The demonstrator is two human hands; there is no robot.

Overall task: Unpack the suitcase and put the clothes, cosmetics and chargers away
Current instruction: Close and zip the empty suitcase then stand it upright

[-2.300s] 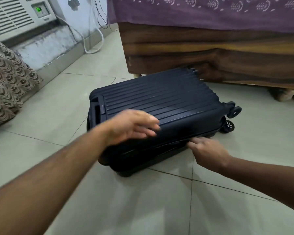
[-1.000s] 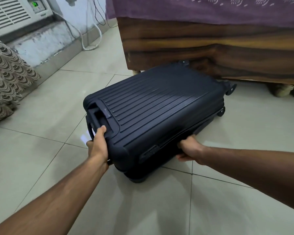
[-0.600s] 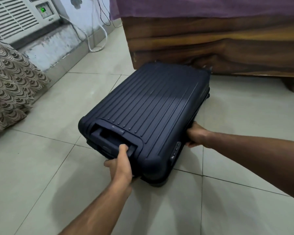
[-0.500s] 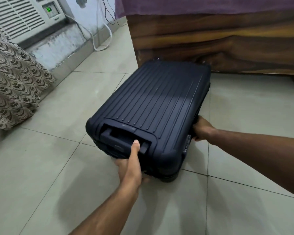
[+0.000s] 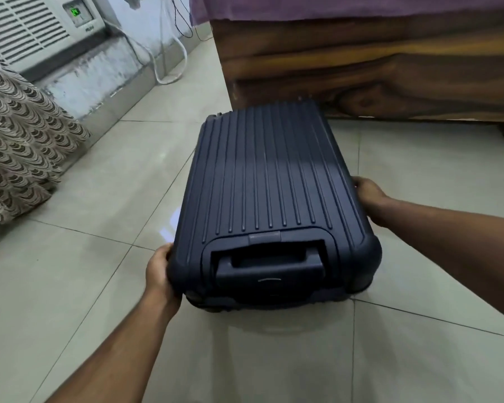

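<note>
From the head camera, the dark blue suitcase (image 5: 269, 196) lies flat and closed on the tiled floor (image 5: 99, 257), its far end close to the wooden bed (image 5: 376, 68), its pull handle (image 5: 266, 264) toward the person. The left hand (image 5: 159, 273) holds the near left corner, fingers wrapped round the edge. The right hand (image 5: 368, 199) grasps the right side; its fingers curl out of sight under the rim. An air conditioner (image 5: 26, 27) and a patterned cloth (image 5: 21, 141) stand to the left.

Judging by this, the step in hand is positioning the case for opening; nothing is unpacked yet. The next move likely calls for finding the zip or latch along the side seam, then lifting the lid.
</note>
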